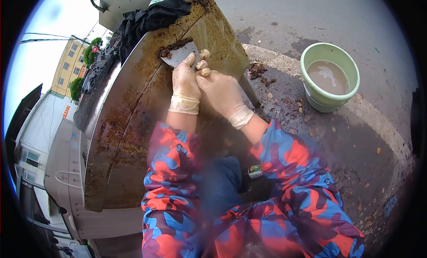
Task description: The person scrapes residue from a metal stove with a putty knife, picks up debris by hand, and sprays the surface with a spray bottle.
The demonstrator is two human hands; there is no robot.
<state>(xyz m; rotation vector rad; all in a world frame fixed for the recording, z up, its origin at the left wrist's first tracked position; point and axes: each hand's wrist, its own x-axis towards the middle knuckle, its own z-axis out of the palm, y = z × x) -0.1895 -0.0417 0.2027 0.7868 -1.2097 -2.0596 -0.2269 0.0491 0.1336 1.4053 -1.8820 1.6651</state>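
Both hands wear pale, stained gloves and meet at a flat metal scraper [180,55] on a greasy metal panel [133,98]. My left hand [184,80] is closed around the scraper, with a finger laid along its blade. Just right of it, my right hand [220,91] has its fingers wrapped round the handle end, which is mostly hidden by the gloves. Dark brown grime is heaped along the blade's far edge. The panel is coated in brown residue, with a paler strip to the right of the blade.
A black cloth [147,24] lies over the panel's top left edge. On the pavement to the right stands a light green bucket [329,100] of murky water. Scraped dark debris [256,70] lies beside the panel's leg. A small can [255,171] is near my knee.
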